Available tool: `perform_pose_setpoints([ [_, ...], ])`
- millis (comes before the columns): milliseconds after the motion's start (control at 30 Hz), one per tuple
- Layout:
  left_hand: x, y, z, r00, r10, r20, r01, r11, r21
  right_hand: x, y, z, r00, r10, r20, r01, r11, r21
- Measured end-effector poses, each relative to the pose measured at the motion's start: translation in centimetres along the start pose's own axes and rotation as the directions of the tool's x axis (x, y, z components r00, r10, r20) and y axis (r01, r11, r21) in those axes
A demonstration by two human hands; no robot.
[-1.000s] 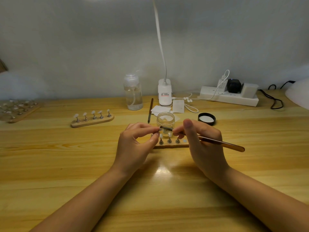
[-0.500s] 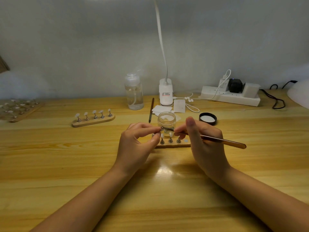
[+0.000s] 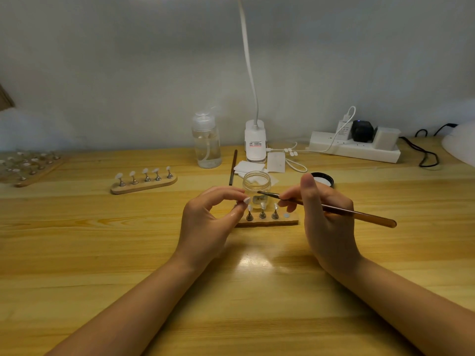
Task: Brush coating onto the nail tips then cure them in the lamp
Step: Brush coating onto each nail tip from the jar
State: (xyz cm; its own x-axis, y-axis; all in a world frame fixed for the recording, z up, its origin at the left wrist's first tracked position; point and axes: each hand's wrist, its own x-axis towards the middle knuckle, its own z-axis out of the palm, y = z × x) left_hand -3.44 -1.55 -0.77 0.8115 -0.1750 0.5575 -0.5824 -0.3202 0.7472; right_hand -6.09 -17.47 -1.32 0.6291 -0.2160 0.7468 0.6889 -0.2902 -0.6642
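Note:
My left hand (image 3: pixel 209 223) pinches a small nail tip (image 3: pixel 246 200) between thumb and fingers, just above the left end of a wooden holder strip (image 3: pixel 267 222). Three nail tips stand on pegs on that strip, and one peg spot at its right end is bare. My right hand (image 3: pixel 326 219) grips a brown brush (image 3: pixel 334 209), whose bristle end points left, a short gap from the pinched tip. An open glass jar (image 3: pixel 257 185) stands right behind the strip. The white curing lamp (image 3: pixel 460 143) shows at the far right edge.
A second strip of nail tips (image 3: pixel 144 179) lies to the left, a tray with several more (image 3: pixel 28 167) at the far left. Behind stand a pump bottle (image 3: pixel 207 143), a desk lamp base (image 3: pixel 255 141), paper pads (image 3: pixel 248 167), another brush (image 3: pixel 233 168), a black lid (image 3: pixel 322 179), a power strip (image 3: pixel 354 147).
The brush tip has drawn back slightly to the right, away from the pinched nail tip. Both hands otherwise stay in place.

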Motion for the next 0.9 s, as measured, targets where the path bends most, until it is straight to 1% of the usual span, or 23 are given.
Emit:
perform_pose_setpoints([
  [233,0.20,-0.04,0.15,1.000,0.003,-0.001,-0.003,1.000,0.025,0.00,0.16,0.20,0.989,-0.120,0.085,0.126,0.990,-0.069],
  [367,0.02,-0.14,0.03,1.000,0.005,-0.007,-0.005,1.000,0.021,0.06,0.17,0.31,0.981,-0.149,0.120,0.162,0.981,-0.103],
  [467,0.04,-0.19,0.03,1.000,0.005,-0.008,-0.005,1.000,0.022,-0.23,0.09,0.18,0.983,-0.131,0.132,0.141,0.987,-0.073],
  [600,0.00,-0.17,-0.02,1.000,-0.006,-0.008,0.006,1.000,0.011,-0.27,0.10,0.24,0.992,-0.078,0.096,0.081,0.996,-0.030],
  [733,-0.03,-0.20,-0.05,1.000,-0.009,-0.007,0.009,1.000,0.022,-0.16,0.27,0.29,0.989,-0.121,0.091,0.129,0.988,-0.086],
  [900,-0.01,-0.11,0.00,1.000,-0.024,-0.005,0.024,0.999,0.025,-0.27,0.13,0.34,0.990,-0.090,0.109,0.098,0.993,-0.070],
])
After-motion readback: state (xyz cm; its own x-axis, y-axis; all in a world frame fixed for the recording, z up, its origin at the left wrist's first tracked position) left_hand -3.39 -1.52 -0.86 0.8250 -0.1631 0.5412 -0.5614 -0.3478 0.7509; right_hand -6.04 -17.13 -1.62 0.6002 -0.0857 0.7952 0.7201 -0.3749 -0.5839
